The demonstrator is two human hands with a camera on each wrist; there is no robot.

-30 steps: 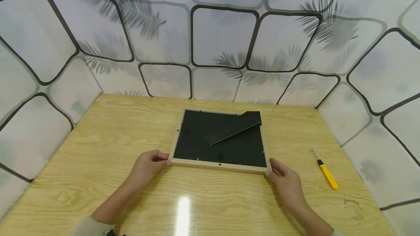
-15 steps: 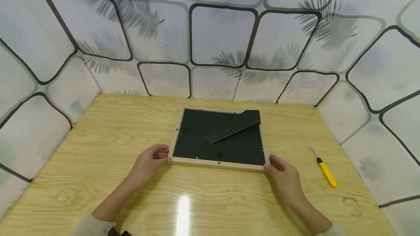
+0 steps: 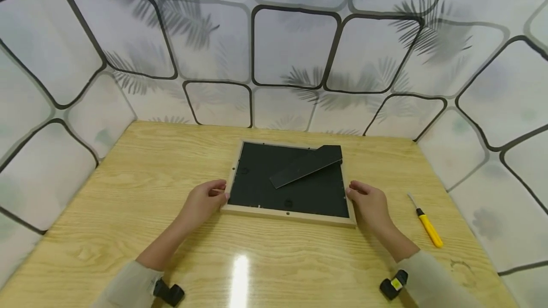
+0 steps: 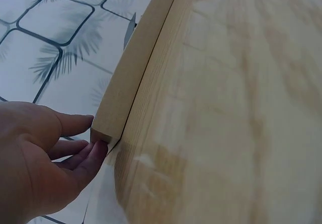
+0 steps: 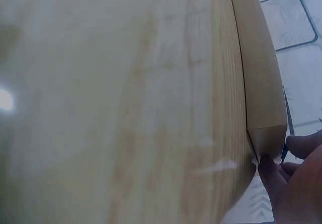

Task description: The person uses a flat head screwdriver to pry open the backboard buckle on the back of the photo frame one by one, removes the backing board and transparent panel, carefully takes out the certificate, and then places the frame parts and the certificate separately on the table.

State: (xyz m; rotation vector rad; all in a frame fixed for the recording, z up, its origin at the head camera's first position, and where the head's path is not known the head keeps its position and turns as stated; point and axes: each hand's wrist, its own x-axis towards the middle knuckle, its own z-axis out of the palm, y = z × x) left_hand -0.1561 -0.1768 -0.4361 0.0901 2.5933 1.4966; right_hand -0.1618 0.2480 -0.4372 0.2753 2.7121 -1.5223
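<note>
A picture frame (image 3: 317,218) lies face down on the table, its pale wood rim around a black backing board (image 3: 261,170). The black easel leg (image 3: 306,167) runs slantwise across the board, up to the far right corner. My left hand (image 3: 202,202) holds the frame's left side, thumb on the rim; in the left wrist view that hand (image 4: 43,156) has its fingertips at the frame's end. On the opposite side, my right hand (image 3: 374,206) pinches the right rim a little above the near corner. The right wrist view shows its fingertips (image 5: 267,166) against the wood.
A screwdriver (image 3: 429,230) with a yellow handle lies on the wooden table (image 3: 107,194), to the right of my right hand. Patterned walls (image 3: 282,46) stand along the back and both sides. Black wrist devices (image 3: 169,293) sit at the sleeves.
Both hands have slid from the near corners a short way up the frame's sides. More of both sleeves and the wrist devices shows. The frame and screwdriver lie as before.
</note>
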